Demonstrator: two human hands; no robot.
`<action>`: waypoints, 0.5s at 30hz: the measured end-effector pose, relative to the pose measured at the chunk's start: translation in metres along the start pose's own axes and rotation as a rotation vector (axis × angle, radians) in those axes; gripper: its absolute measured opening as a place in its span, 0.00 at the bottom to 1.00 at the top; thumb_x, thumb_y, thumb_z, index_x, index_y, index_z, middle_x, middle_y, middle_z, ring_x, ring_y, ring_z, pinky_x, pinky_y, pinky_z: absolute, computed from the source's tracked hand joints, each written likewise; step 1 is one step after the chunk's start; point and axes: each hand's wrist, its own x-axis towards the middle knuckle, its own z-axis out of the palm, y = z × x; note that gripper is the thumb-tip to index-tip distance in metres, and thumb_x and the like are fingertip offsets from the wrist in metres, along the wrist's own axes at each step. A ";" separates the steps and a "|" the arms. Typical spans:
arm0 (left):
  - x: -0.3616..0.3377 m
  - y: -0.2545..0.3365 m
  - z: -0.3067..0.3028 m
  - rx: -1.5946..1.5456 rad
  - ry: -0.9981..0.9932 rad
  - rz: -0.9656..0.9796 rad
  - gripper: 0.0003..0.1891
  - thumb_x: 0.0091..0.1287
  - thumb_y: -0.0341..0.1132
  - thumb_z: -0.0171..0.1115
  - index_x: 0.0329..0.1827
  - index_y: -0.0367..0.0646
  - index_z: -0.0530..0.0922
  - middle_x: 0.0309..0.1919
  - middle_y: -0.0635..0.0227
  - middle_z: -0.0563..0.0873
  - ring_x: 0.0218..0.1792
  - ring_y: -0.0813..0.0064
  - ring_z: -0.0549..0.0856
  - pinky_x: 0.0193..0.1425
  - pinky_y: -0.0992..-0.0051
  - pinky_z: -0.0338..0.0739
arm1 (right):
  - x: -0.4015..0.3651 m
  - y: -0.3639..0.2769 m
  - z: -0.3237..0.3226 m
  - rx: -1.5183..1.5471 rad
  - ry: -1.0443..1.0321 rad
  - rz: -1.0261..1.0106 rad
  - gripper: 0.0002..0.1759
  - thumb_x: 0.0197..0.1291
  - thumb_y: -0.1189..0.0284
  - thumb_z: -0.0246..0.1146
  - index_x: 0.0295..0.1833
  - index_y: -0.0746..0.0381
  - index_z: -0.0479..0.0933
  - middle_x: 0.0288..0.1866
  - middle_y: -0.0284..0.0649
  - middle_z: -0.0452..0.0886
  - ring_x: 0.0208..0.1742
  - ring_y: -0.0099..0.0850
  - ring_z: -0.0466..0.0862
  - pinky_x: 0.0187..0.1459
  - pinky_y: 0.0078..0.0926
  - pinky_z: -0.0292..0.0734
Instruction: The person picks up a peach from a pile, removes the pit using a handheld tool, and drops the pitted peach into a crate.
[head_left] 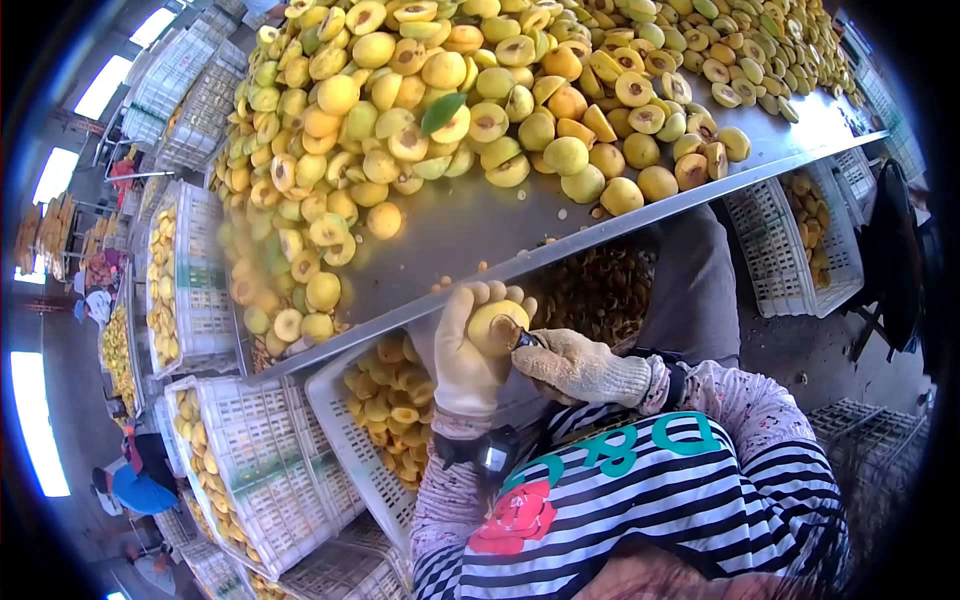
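Note:
My left hand (pixel 462 362), in a pale work glove, is wrapped around a yellow peach (pixel 497 325) just below the edge of the metal table (pixel 470 235). My right hand (pixel 578 367), in a knitted glove, grips a small dark-handled pitting tool (pixel 525 340). The tool's tip touches the peach's cut face. A large heap of whole and halved yellow peaches (pixel 450 110) covers the table beyond my hands.
A white plastic crate (pixel 345 440) of halved peaches stands under my left hand, with more such crates (pixel 250 470) to the left. A bin of brown pits (pixel 600 290) sits under the table. Another crate (pixel 790 240) stands at right. A person in a blue cap (pixel 140 485) works at far left.

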 end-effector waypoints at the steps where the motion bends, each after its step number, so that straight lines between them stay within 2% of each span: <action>1: -0.001 -0.006 0.006 0.066 0.063 0.096 0.10 0.77 0.39 0.59 0.41 0.43 0.79 0.42 0.65 0.86 0.51 0.60 0.86 0.62 0.50 0.81 | 0.002 0.005 0.001 -0.050 0.035 0.007 0.28 0.74 0.45 0.55 0.45 0.62 0.79 0.26 0.33 0.77 0.24 0.24 0.76 0.28 0.23 0.72; 2: 0.002 -0.010 0.006 0.018 0.101 0.117 0.10 0.77 0.39 0.58 0.42 0.42 0.80 0.43 0.64 0.86 0.51 0.60 0.86 0.63 0.51 0.81 | 0.001 0.004 0.000 -0.080 0.060 0.080 0.30 0.74 0.44 0.55 0.50 0.63 0.81 0.31 0.35 0.81 0.32 0.26 0.80 0.36 0.26 0.77; 3: 0.005 -0.013 0.005 -0.028 0.136 0.135 0.10 0.78 0.38 0.57 0.43 0.41 0.80 0.44 0.63 0.85 0.52 0.61 0.86 0.64 0.53 0.82 | 0.002 0.005 0.000 -0.094 0.083 0.069 0.30 0.74 0.44 0.55 0.51 0.63 0.81 0.32 0.35 0.81 0.33 0.26 0.81 0.37 0.26 0.77; 6: 0.009 -0.023 0.014 0.097 0.144 0.231 0.13 0.79 0.39 0.55 0.46 0.38 0.80 0.47 0.61 0.85 0.52 0.61 0.85 0.66 0.55 0.81 | 0.003 0.006 -0.001 -0.066 0.143 0.054 0.31 0.74 0.44 0.55 0.55 0.64 0.81 0.35 0.37 0.83 0.37 0.27 0.82 0.41 0.27 0.78; 7: 0.010 -0.024 0.018 0.099 0.128 0.196 0.14 0.80 0.40 0.55 0.48 0.37 0.80 0.48 0.60 0.85 0.53 0.61 0.85 0.66 0.56 0.81 | 0.003 0.006 -0.001 -0.044 0.160 0.052 0.31 0.74 0.44 0.55 0.56 0.64 0.80 0.37 0.38 0.83 0.38 0.28 0.82 0.43 0.28 0.78; 9: 0.011 -0.026 0.023 0.107 0.102 0.124 0.16 0.81 0.42 0.53 0.50 0.35 0.80 0.50 0.59 0.84 0.53 0.62 0.85 0.67 0.57 0.81 | 0.001 0.008 0.000 0.026 0.186 0.065 0.31 0.74 0.45 0.55 0.55 0.64 0.80 0.37 0.39 0.84 0.39 0.28 0.82 0.44 0.28 0.78; 12: 0.011 -0.030 0.025 0.239 0.076 0.167 0.18 0.82 0.44 0.51 0.51 0.35 0.80 0.50 0.59 0.85 0.52 0.62 0.86 0.66 0.58 0.82 | 0.005 0.021 0.001 0.030 0.213 0.024 0.30 0.74 0.45 0.56 0.54 0.64 0.80 0.37 0.41 0.84 0.39 0.31 0.83 0.45 0.30 0.78; 15: 0.012 -0.033 0.028 0.284 0.135 0.189 0.19 0.82 0.44 0.50 0.52 0.35 0.80 0.48 0.59 0.85 0.50 0.62 0.86 0.63 0.59 0.83 | 0.006 0.027 0.000 0.016 0.222 -0.051 0.30 0.74 0.46 0.56 0.54 0.65 0.80 0.38 0.42 0.85 0.39 0.33 0.84 0.46 0.32 0.79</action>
